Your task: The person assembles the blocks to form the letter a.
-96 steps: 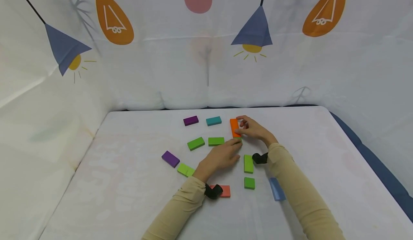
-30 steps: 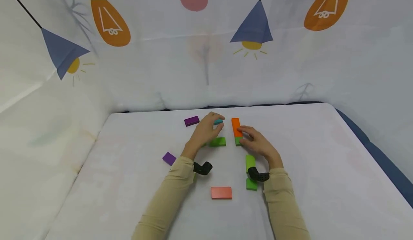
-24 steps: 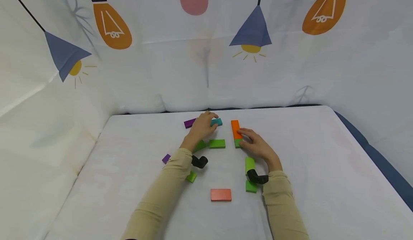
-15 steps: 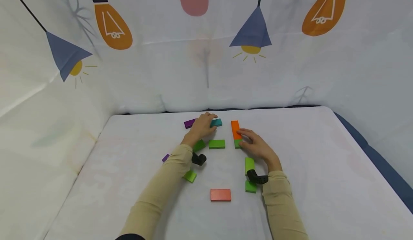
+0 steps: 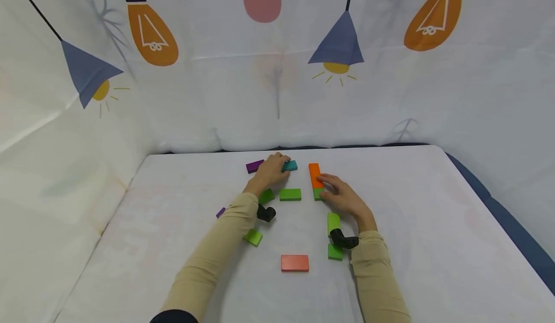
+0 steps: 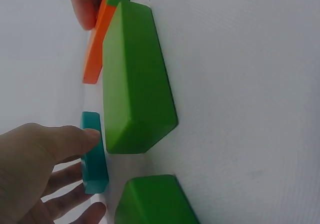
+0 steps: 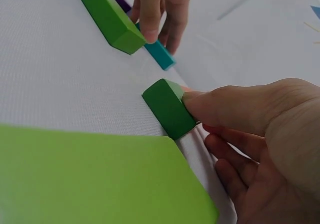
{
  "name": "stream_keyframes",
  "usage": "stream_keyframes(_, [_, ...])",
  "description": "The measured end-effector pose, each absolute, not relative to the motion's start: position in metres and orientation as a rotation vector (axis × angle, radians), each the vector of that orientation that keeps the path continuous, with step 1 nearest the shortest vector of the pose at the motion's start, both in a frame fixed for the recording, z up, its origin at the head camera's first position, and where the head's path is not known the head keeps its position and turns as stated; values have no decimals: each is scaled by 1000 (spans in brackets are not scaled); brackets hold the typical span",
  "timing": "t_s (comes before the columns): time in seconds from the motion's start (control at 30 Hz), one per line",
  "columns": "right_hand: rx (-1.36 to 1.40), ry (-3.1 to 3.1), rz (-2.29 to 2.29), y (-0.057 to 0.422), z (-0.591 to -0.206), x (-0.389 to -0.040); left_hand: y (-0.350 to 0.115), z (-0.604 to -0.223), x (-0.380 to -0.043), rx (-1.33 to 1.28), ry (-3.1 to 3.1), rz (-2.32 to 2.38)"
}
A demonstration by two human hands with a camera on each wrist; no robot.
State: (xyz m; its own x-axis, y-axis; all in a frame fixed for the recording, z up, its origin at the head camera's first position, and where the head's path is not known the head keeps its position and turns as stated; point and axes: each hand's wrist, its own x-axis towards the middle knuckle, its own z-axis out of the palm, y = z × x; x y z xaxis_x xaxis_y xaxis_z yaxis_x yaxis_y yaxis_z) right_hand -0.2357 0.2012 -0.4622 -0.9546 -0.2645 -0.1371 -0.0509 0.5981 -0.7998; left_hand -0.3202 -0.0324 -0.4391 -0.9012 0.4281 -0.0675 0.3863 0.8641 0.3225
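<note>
My left hand (image 5: pixel 270 172) pinches a teal block (image 6: pixel 95 166) at the back of the table, thumb in front and fingers behind. A purple block (image 5: pixel 254 167) lies just left of that hand. My right hand (image 5: pixel 347 198) rests beside an orange block (image 5: pixel 315 174) and the short green block (image 7: pixel 169 109) that abuts its near end. The right thumb touches the green block, and the index fingertip is at the orange one's right edge. Between the hands lies a longer green block (image 5: pixel 290 195); another green block (image 5: pixel 266 196) is partly hidden by the left wrist.
A lime block (image 5: pixel 333 222) and a small green block (image 5: pixel 335 252) lie under the right wrist camera. A coral block (image 5: pixel 295 263) lies front centre. Near the left sleeve are a lime block (image 5: pixel 253 236) and a mostly hidden purple block (image 5: pixel 220 212). White fabric walls rise behind.
My left hand has gone from beside the orange block's near end to the teal block. My right hand has let go of the orange block and shifted nearer. Over the last half second both barely move.
</note>
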Motion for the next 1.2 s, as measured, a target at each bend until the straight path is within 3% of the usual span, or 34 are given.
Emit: stream_keyframes(1.2, [-266, 2610, -1263, 200, -463, -232, -26, -446, -322, 697, 2915, 540])
